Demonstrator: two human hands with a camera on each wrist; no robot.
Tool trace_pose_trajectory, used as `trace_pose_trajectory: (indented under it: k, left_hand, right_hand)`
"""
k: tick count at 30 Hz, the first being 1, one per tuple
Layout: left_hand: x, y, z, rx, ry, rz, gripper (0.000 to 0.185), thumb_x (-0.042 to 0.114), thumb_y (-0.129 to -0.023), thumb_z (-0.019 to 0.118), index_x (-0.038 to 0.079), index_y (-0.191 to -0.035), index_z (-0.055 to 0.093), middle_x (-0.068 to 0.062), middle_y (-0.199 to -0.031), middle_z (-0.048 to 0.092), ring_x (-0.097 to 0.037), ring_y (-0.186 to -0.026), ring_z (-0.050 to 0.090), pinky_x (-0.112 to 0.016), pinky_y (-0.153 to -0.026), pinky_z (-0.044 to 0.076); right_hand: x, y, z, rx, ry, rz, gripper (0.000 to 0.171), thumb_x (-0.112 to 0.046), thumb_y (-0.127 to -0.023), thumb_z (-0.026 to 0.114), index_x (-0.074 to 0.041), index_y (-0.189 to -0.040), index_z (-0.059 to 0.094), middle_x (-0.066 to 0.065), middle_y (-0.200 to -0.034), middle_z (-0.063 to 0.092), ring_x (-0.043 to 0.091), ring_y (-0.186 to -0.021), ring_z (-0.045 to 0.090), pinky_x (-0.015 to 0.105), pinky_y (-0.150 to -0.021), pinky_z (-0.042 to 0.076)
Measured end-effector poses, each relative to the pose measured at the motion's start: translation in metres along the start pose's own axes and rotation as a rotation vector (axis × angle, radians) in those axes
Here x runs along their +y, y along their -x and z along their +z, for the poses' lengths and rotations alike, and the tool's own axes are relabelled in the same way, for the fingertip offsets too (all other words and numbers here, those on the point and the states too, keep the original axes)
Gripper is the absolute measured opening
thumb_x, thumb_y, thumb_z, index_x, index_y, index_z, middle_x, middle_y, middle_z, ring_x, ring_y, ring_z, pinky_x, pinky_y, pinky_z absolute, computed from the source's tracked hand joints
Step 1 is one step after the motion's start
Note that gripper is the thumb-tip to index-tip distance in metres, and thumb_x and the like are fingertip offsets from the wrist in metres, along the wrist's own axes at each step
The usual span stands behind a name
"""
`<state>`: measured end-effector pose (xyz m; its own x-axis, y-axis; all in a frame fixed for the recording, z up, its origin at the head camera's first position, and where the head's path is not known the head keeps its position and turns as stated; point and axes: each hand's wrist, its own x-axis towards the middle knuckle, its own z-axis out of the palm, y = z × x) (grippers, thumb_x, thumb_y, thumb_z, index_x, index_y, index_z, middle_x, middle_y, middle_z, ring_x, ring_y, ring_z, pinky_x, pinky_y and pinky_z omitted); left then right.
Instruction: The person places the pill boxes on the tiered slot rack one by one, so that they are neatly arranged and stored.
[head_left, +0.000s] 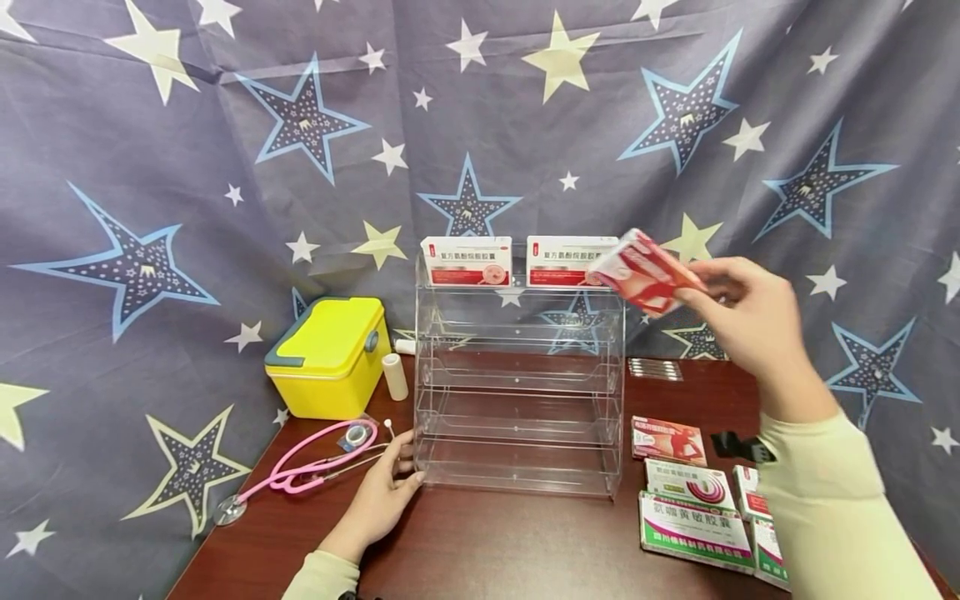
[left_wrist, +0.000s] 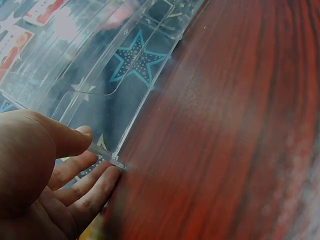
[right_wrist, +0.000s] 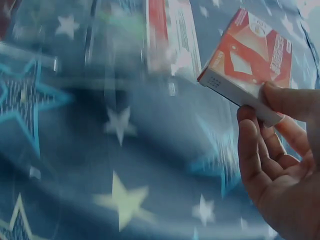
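A clear plastic tiered display rack (head_left: 517,479) stands on the table. My left hand (head_left: 381,496) holds its lower left corner; in the left wrist view the thumb lies at the front edge of the rack (left_wrist: 115,100), with the fingers along the outer side. Two white-and-red medicine boxes (head_left: 470,262) sit side by side on the top tier. My right hand (head_left: 750,325) pinches a red-and-white medicine box (head_left: 648,275), tilted, at the rack's upper right. In the right wrist view, thumb and fingers grip one end of this box (right_wrist: 255,55).
At the table's right lie several medicine boxes (head_left: 696,533), a red one (head_left: 667,440) among them, with blister packs (head_left: 655,369) farther back. Left of the rack are a yellow case (head_left: 326,358), a white roll (head_left: 394,377) and a pink stethoscope (head_left: 281,479). A starry curtain (head_left: 487,125) hangs behind.
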<state>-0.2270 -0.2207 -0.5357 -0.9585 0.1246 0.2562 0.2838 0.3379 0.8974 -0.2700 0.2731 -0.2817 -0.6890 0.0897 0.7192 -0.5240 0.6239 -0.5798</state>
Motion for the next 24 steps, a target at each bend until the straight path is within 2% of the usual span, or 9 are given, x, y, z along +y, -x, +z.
trace_pose_trajectory:
  k: [4,7,10,13,17,21,24]
  left_hand:
    - [0.001,0.000,0.000,-0.005,-0.012,-0.013,0.064,-0.006,-0.096,0.071,0.019,-0.151,0.051,-0.018,-0.130,0.063,-0.033,-0.111,0.067,-0.036,-0.087,0.059]
    - [0.000,-0.001,-0.001,-0.008,-0.024,-0.002,0.065,-0.008,-0.096,0.070,0.017,-0.152,0.050,-0.019,-0.129,0.063,-0.034,-0.111,0.068,-0.035,-0.086,0.059]
    - [0.000,-0.001,-0.001,-0.013,-0.032,0.001,0.065,-0.008,-0.096,0.069,0.017,-0.153,0.049,-0.017,-0.128,0.064,-0.033,-0.111,0.068,-0.033,-0.086,0.059]
    - [0.000,-0.001,-0.001,-0.012,-0.038,-0.008,0.066,-0.008,-0.096,0.069,0.019,-0.153,0.049,-0.015,-0.127,0.064,-0.031,-0.111,0.068,-0.031,-0.086,0.059]
    - [0.000,-0.001,-0.001,-0.006,-0.049,-0.024,0.067,-0.008,-0.096,0.070,0.021,-0.153,0.049,-0.013,-0.127,0.064,-0.029,-0.111,0.068,-0.031,-0.087,0.059]
    - [-0.001,0.000,-0.001,-0.007,-0.056,-0.012,0.066,-0.008,-0.096,0.069,0.018,-0.153,0.048,-0.015,-0.129,0.064,-0.030,-0.111,0.068,-0.032,-0.087,0.059]
    - [-0.001,0.000,-0.001,-0.014,-0.054,-0.007,0.066,-0.009,-0.096,0.069,0.018,-0.153,0.048,-0.016,-0.131,0.063,-0.030,-0.112,0.068,-0.032,-0.087,0.059]
  right_hand:
    - [-0.021,-0.012,0.040,-0.076,0.044,-0.042,0.028,-0.018,-0.088,0.088,-0.013,-0.114,0.080,0.005,-0.104,0.075,-0.002,-0.078,0.067,0.013,-0.059,0.045]
    - [-0.031,-0.018,0.068,-0.136,0.027,-0.040,0.027,-0.020,-0.088,0.088,-0.012,-0.113,0.080,0.008,-0.103,0.074,0.012,-0.081,0.071,0.015,-0.061,0.048]
    - [-0.038,-0.023,0.095,-0.180,0.012,-0.030,0.025,-0.018,-0.088,0.088,-0.012,-0.110,0.078,0.006,-0.097,0.075,0.019,-0.081,0.072,0.022,-0.063,0.050]
    - [-0.044,-0.025,0.118,-0.224,0.030,-0.035,0.023,-0.018,-0.088,0.088,-0.014,-0.107,0.077,0.004,-0.093,0.076,0.018,-0.080,0.072,0.031,-0.066,0.053]
    - [-0.051,-0.024,0.147,-0.272,0.071,-0.071,0.021,-0.017,-0.088,0.088,-0.015,-0.105,0.076,0.002,-0.101,0.076,0.016,-0.081,0.073,0.039,-0.075,0.056]
    - [-0.056,-0.021,0.169,-0.288,0.073,-0.085,0.020,-0.015,-0.087,0.087,-0.015,-0.104,0.076,0.004,-0.107,0.075,0.016,-0.084,0.075,0.040,-0.080,0.058]
    - [-0.060,-0.019,0.180,-0.295,0.062,-0.071,0.020,-0.014,-0.088,0.087,-0.015,-0.105,0.077,0.005,-0.108,0.074,0.015,-0.084,0.076,0.040,-0.078,0.058]
